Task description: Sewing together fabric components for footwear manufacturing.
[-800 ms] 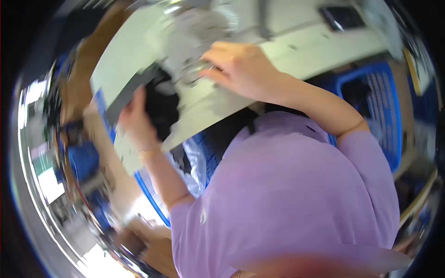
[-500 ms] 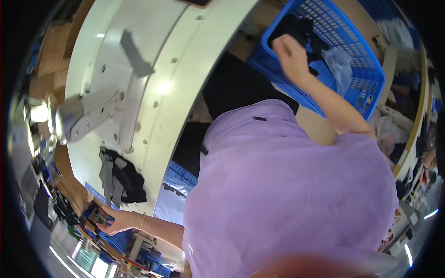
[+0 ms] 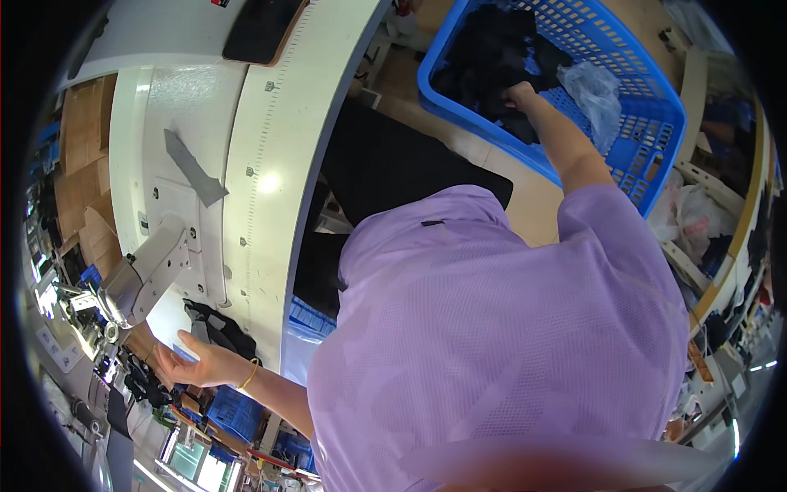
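Reaching my right hand (image 3: 520, 97) into black cloth (image 3: 492, 53) in the blue basket (image 3: 648, 139), grip hidden; left hand (image 3: 193, 365) spread open beside dark fabric (image 3: 217, 328).

A long white worktable (image 3: 270, 164) is seen curving across the upper left, with a ruled scale printed along its edge and a bright patch of overhead light reflected on it. A grey strip (image 3: 193, 170) is laid on its surface, and a dark flat panel (image 3: 262, 29) is set near its far end. Tan flooring (image 3: 533, 205) is visible beside the table. Cardboard boxes (image 3: 82, 148) are stacked at the far left, and crowded shelving (image 3: 721, 246) is lined along the right rim.
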Motion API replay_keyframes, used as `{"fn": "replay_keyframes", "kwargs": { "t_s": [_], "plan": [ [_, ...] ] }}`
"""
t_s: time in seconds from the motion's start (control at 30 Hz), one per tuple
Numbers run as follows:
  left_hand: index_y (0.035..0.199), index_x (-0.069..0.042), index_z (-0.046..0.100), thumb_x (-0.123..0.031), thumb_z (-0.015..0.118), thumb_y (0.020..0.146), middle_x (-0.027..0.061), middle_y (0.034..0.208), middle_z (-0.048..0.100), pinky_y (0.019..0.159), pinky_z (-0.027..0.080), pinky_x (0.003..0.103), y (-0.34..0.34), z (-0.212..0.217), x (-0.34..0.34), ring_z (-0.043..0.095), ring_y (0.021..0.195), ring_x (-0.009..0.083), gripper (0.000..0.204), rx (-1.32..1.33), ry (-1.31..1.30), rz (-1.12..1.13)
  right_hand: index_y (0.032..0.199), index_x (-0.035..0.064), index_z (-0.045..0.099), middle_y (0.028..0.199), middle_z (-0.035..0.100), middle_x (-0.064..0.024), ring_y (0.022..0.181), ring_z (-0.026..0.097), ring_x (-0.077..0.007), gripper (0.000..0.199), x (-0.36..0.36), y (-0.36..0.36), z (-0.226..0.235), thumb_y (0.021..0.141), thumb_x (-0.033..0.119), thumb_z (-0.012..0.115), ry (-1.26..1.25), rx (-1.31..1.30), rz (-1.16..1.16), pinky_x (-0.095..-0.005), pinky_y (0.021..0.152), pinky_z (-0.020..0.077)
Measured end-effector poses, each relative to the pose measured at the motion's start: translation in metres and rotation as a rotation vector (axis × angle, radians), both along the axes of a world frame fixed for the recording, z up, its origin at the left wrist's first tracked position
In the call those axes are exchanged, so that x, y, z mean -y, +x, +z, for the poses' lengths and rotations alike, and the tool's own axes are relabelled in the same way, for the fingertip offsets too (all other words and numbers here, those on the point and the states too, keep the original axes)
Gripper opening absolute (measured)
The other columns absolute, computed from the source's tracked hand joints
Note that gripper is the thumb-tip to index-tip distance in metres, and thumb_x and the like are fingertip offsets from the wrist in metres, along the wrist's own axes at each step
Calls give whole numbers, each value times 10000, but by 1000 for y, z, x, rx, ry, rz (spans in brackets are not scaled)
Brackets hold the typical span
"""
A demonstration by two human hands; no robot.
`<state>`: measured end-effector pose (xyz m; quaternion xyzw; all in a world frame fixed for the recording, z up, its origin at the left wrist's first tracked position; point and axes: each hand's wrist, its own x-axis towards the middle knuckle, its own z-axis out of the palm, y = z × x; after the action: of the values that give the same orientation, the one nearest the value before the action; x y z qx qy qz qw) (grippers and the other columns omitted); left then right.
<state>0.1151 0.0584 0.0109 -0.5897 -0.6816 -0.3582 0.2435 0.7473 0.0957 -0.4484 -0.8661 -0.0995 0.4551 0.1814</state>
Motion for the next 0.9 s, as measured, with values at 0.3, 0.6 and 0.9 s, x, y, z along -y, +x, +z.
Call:
{"fn": "replay_keyframes", "kwargs": {
  "t_s": [0.3, 0.6, 0.9],
  "plan": [
    [1160, 38, 588, 1, 662, 884, 159, 1218, 574, 1000, 502, 364, 16, -15, -3, 581, 1118, 243, 288, 42, -83, -82, 916, 46, 709, 898, 707, -95, 752, 704, -201, 221, -6, -27, 19, 787, 220, 754, 170, -101, 226, -458, 619, 461],
    [1121, 54, 600, 64, 615, 894, 165, 1221, 598, 925, 516, 317, 26, -22, 6, 597, 1079, 221, 227, 253, -96, -212, 862, -20, 658, 783, 685, -116, 612, 662, -209, 266, -19, -25, 61, 746, 180, 789, 251, -7, 257, -344, 564, 517],
    [1147, 21, 626, -95, 626, 934, 96, 1110, 647, 844, 526, 283, 166, -33, -39, 635, 993, 154, 242, 946, -761, -837, 820, 27, 604, 774, 575, -109, 614, 585, -270, 193, 13, -151, 361, 753, 68, 780, 1412, 755, 886, -324, 504, 457]
  ]
}}
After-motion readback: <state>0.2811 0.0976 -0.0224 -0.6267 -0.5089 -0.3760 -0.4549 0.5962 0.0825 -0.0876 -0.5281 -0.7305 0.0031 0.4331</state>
